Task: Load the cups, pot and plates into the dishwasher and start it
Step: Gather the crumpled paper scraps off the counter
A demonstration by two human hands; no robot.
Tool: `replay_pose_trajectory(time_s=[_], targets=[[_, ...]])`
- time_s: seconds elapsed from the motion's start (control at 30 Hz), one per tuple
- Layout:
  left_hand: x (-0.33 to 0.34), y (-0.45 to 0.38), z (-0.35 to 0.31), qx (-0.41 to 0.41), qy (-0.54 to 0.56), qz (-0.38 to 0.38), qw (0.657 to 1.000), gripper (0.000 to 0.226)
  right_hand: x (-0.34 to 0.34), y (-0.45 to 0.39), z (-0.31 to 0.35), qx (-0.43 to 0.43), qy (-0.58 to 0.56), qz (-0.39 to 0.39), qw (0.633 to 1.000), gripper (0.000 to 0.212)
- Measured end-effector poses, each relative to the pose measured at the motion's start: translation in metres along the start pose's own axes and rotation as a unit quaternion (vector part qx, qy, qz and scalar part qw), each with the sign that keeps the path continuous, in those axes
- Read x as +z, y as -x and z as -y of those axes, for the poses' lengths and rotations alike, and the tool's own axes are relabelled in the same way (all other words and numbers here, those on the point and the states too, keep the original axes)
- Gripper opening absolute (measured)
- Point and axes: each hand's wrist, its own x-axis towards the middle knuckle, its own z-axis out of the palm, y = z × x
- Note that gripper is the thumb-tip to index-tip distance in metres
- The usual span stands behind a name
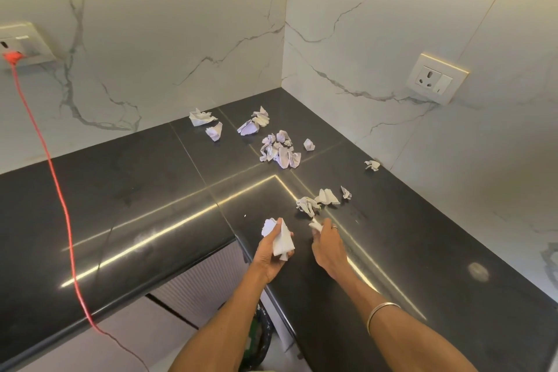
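Observation:
No cups, pot, plates or dishwasher are in view. Crumpled white paper scraps (280, 150) lie scattered over a black corner countertop (126, 208). My left hand (271, 254) grips a bunch of crumpled paper (279, 237) above the counter's inner corner. My right hand (327, 243) pinches a small paper scrap (315, 225) on the counter, just below another cluster of scraps (317, 201).
A red cord (60, 199) runs from a wall socket (21, 45) at the left down across the counter and over its front edge. Another socket (436, 78) sits on the right marble wall. Ribbed cabinet fronts (205, 278) show under the counter.

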Motion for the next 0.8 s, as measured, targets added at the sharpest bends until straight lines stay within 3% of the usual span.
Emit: replay_pose_trajectory(time_s=[0.23,0.4,0.63,0.8], targets=[[-0.005,0.017,0.010,0.018,0.000,-0.050,0.999,0.057,0.006,0.031,0.014,0.003,-0.202,0.012,0.979,0.011],[-0.013,0.026,0.023,0.048,-0.029,-0.072,0.996,0.070,0.018,0.053,0.046,0.032,-0.303,0.041,0.951,0.010],[-0.036,0.041,0.026,0.088,0.018,-0.118,0.989,0.093,0.030,0.075,0.073,0.016,-0.244,0.064,0.967,0.010],[-0.050,0.053,0.024,0.098,0.054,-0.110,0.988,0.085,0.043,0.097,0.094,0.012,-0.220,0.018,0.975,0.015]])
